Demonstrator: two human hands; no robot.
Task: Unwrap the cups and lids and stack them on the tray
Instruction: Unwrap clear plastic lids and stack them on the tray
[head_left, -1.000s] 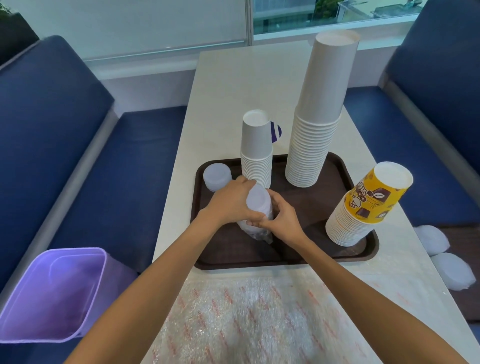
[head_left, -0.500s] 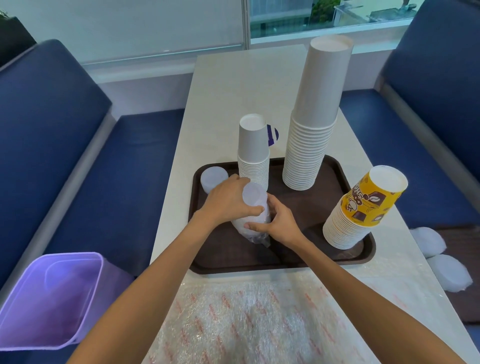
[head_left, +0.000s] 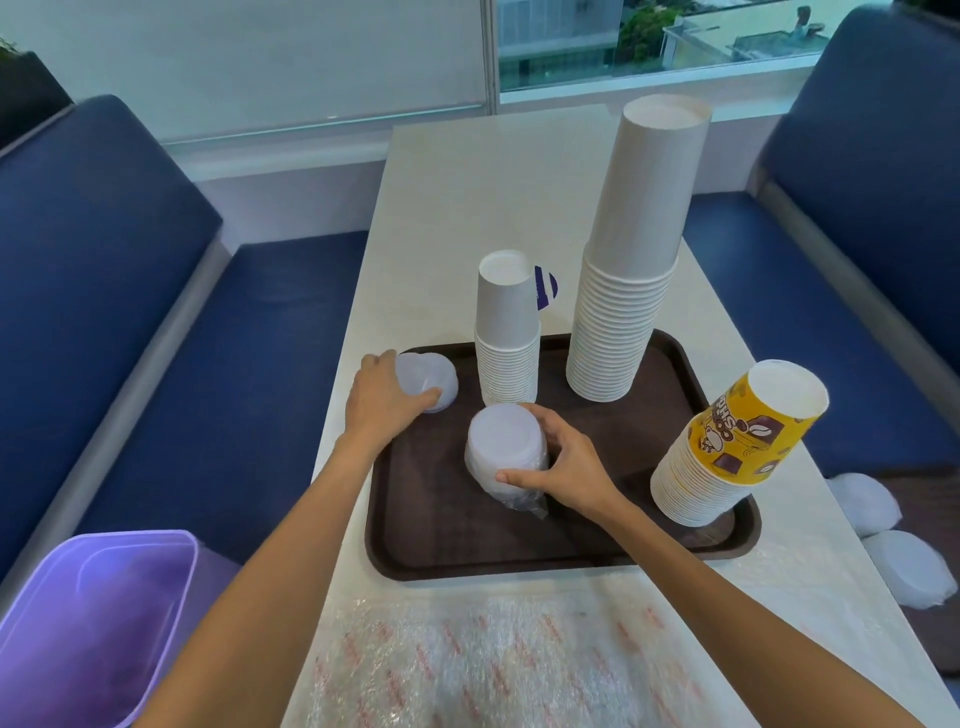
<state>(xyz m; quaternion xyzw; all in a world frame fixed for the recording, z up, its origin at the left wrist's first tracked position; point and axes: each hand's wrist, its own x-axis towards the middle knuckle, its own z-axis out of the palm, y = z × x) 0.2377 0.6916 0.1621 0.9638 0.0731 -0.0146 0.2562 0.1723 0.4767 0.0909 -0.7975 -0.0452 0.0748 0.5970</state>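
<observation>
A brown tray (head_left: 441, 551) lies on the white table. My right hand (head_left: 569, 467) grips a stack of translucent lids (head_left: 506, 452) still partly in clear plastic wrap, standing on the tray's middle. My left hand (head_left: 382, 402) holds a lid at the small lid pile (head_left: 434, 379) in the tray's far left corner. On the tray stand a short stack of white cups (head_left: 508, 332), a tall stack of white cups (head_left: 631, 260), and a leaning stack topped by a yellow printed cup (head_left: 727, 447).
Bubble wrap (head_left: 493, 660) covers the table's near end. A purple bin (head_left: 88, 629) stands at the lower left by the blue bench. Two wrapped lid packs (head_left: 883, 535) lie on the right seat. A window runs along the far wall.
My left hand has left the wrapped stack and moved left to the small lid pile with a lid. My right hand stays on the wrapped stack.
</observation>
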